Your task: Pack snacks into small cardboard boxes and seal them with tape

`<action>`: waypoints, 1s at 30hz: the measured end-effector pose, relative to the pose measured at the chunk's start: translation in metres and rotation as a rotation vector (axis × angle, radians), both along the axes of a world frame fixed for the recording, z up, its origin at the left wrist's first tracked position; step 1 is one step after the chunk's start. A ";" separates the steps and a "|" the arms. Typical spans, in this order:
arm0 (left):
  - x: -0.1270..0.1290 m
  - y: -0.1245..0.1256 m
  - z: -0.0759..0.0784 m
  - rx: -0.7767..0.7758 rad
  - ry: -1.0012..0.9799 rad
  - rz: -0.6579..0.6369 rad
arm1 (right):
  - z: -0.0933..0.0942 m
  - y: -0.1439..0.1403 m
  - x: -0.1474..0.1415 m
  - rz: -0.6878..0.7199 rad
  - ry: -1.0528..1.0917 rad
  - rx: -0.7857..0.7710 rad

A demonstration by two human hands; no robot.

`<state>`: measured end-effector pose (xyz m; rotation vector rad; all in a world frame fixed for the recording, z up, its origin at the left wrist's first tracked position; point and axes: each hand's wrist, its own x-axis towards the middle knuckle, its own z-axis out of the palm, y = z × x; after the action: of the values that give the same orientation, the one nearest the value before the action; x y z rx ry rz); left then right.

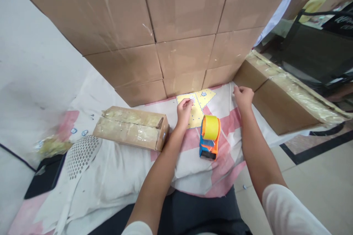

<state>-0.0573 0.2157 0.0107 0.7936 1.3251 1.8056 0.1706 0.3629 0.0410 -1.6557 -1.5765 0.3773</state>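
My left hand (184, 113) is closed in a pinch above the yellow patterned part of the cloth (196, 115). A small whitish bit shows at its fingertips, too small to name. Off to the right, my right hand (244, 97) is raised with its fingers curled together; whatever they may hold is hidden. Between my forearms lies a tape dispenser (209, 137), blue and orange, with a yellow roll of tape. Just left of my left forearm is a long cardboard box (131, 127) with tape over its top.
Stacked cardboard boxes (187, 11) form a wall right in front of me. At the right rests another taped carton (284, 99), near a dark chair (311, 47). A white perforated swatter (82, 156) and a black flat object (45, 176) lie at the left.
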 end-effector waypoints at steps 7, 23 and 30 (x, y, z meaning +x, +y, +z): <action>0.003 -0.005 0.011 0.129 0.043 -0.068 | 0.055 -0.068 -0.050 0.684 0.340 -0.153; 0.029 -0.156 0.051 0.066 0.024 -0.025 | 0.072 -0.216 -0.081 0.884 0.297 0.087; -0.002 -0.238 0.048 0.114 0.222 0.404 | 0.031 -0.273 -0.129 0.802 0.962 -0.242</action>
<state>-0.0590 -0.0224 0.0582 0.8521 1.6286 2.1715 0.0417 0.0900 0.0719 -0.6634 -1.3441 1.5533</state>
